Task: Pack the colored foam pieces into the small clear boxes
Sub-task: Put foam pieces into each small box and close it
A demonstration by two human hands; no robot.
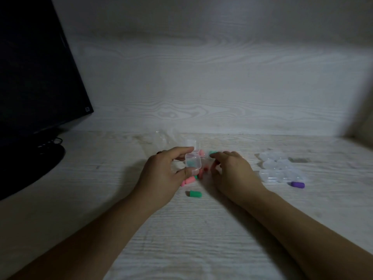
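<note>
My left hand [161,174] grips a small clear box [193,162] between thumb and fingers, its lid [193,146] hinged open at the back and a green foam piece inside. My right hand [230,170] pinches another green foam piece [212,153] at its fingertips, just right of the box. Pink foam pieces [188,181] lie under the box near my left thumb. One green foam piece [195,194] lies alone on the table in front of my hands. A purple foam piece [298,184] lies to the right.
A cluster of several small clear boxes [279,167] sits at the right on the white wood-grain table [201,229]. A dark monitor [34,77] on its stand occupies the left. A wood-grain back panel rises behind the table. A clear plastic bag [165,136] lies behind my left hand.
</note>
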